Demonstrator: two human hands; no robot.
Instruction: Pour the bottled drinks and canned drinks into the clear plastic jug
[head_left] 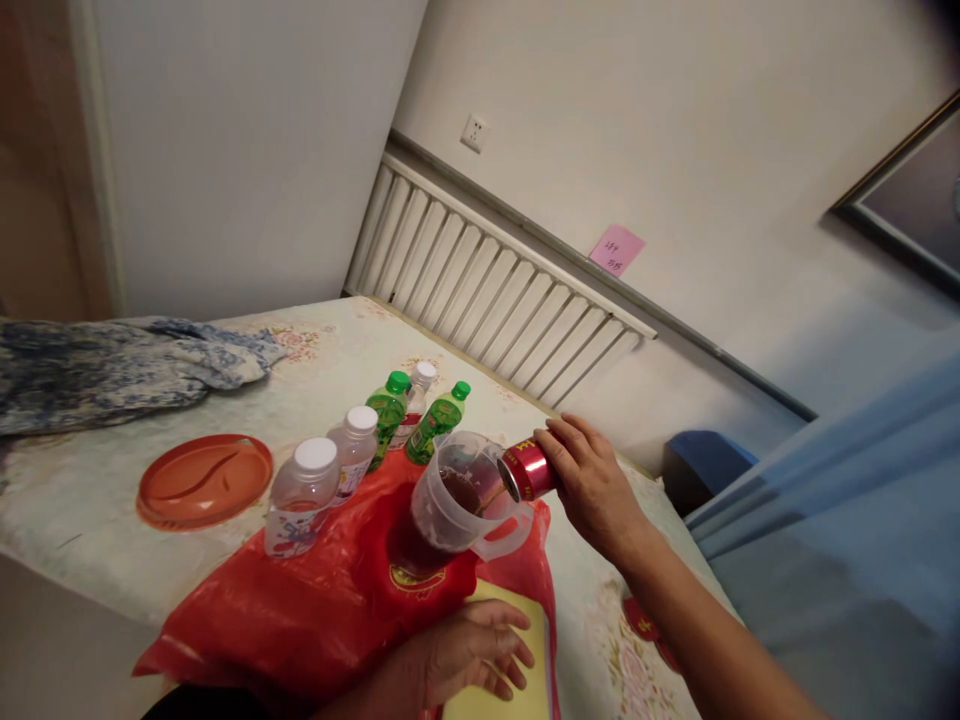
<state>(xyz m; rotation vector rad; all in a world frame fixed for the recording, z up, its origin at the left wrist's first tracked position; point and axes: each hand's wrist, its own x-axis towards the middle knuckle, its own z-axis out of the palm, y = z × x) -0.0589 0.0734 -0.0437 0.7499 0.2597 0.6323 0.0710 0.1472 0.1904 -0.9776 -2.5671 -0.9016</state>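
Observation:
My right hand (pixel 596 485) grips a red drink can (pixel 527 469), tipped on its side over a clear plastic pitcher (pixel 431 520). A thin brown stream runs from the can into the pitcher, where dark brown liquid shows. My left hand (pixel 480 652) is open, fingers spread, over a yellow book or pad (pixel 529 690), and holds nothing. The pitcher stands on a red plastic bag (pixel 315 600), its handle towards my right arm.
Left of the pitcher stand white-capped clear jars (pixel 304 495) and green-capped bottles (pixel 439 422). An orange lid (pixel 202 482) and a patterned cloth (pixel 135 370) lie farther left. Behind the table is a radiator (pixel 480 270); a blue curtain (pixel 847 520) hangs at right.

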